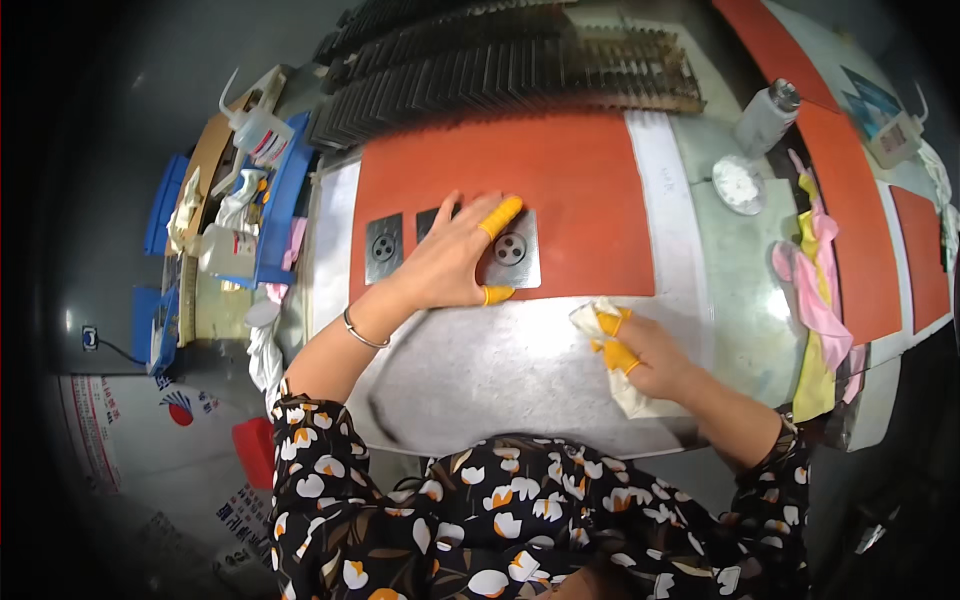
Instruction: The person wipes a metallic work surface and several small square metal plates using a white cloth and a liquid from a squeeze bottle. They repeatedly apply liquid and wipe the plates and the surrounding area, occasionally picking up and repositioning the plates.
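Observation:
My left hand point(452, 258), with yellow finger cots, rests flat on an orange mat point(560, 190) and touches a square grey metal plate with several holes point(513, 250). Its fingers also cover part of a second plate point(432, 217), and a third plate point(384, 246) lies further left. My right hand point(640, 352), also with yellow finger cots, is closed on a crumpled white cloth point(612, 330) just off the mat's lower right corner, above the grey worktop point(510, 360).
Racks of dark finned parts point(500, 65) stand behind the mat. A clear bottle point(765, 118) and a small white dish point(740, 184) sit at the right, beside pink and yellow cloths point(815, 300). Squeeze bottles point(255, 125) and blue trays point(275, 215) are at left.

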Demonstrator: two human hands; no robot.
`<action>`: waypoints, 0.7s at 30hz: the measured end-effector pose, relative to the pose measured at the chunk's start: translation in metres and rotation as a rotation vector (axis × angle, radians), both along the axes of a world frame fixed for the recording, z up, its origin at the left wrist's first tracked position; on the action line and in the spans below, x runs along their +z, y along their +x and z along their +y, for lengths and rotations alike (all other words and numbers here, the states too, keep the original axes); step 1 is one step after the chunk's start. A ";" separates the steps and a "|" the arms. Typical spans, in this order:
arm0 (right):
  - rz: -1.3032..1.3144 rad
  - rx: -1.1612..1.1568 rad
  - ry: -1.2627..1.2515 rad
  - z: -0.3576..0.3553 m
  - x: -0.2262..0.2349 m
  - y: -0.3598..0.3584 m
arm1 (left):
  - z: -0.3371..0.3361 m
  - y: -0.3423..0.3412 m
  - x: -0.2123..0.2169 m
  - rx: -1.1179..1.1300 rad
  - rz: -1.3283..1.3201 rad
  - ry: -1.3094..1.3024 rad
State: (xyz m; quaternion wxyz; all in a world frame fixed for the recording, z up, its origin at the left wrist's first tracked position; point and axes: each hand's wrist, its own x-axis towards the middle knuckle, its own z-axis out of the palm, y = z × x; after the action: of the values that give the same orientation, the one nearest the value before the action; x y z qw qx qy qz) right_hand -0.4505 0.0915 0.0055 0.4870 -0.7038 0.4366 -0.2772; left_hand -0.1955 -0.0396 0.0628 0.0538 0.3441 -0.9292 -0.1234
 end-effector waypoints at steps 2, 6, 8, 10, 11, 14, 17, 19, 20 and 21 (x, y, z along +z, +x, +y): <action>0.030 0.012 -0.097 0.001 -0.022 -0.005 | -0.006 -0.003 0.003 0.025 -0.039 0.032; 0.014 -0.002 -0.107 0.001 -0.010 0.001 | -0.026 0.012 0.005 0.007 0.067 -0.093; 0.000 0.015 -0.112 -0.003 -0.013 0.002 | -0.063 0.004 0.027 0.121 0.291 -0.070; 0.016 0.019 -0.061 -0.002 -0.015 0.000 | -0.115 -0.024 0.051 0.177 0.458 -0.078; 0.056 0.035 -0.043 -0.002 -0.016 -0.003 | -0.145 -0.050 0.064 0.190 0.512 -0.107; 0.037 0.070 -0.008 -0.003 -0.014 -0.004 | -0.232 -0.107 0.071 0.439 0.252 -0.167; -0.042 0.020 -0.093 -0.004 -0.008 -0.002 | -0.254 -0.153 0.074 0.651 -0.023 -0.203; 0.066 0.074 -0.056 -0.003 -0.007 -0.007 | -0.259 -0.179 0.071 0.697 -0.148 -0.193; 0.076 0.084 -0.030 -0.003 -0.007 -0.009 | -0.266 -0.185 0.066 0.713 -0.155 -0.215; 0.070 0.097 -0.003 -0.003 -0.007 -0.007 | -0.272 -0.187 0.060 0.730 -0.178 -0.241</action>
State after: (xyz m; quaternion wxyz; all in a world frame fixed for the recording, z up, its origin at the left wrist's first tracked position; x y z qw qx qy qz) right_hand -0.4572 0.0883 -0.0013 0.4832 -0.7342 0.4183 -0.2291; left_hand -0.3822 -0.3120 0.1227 0.0535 0.6527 -0.7545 0.0439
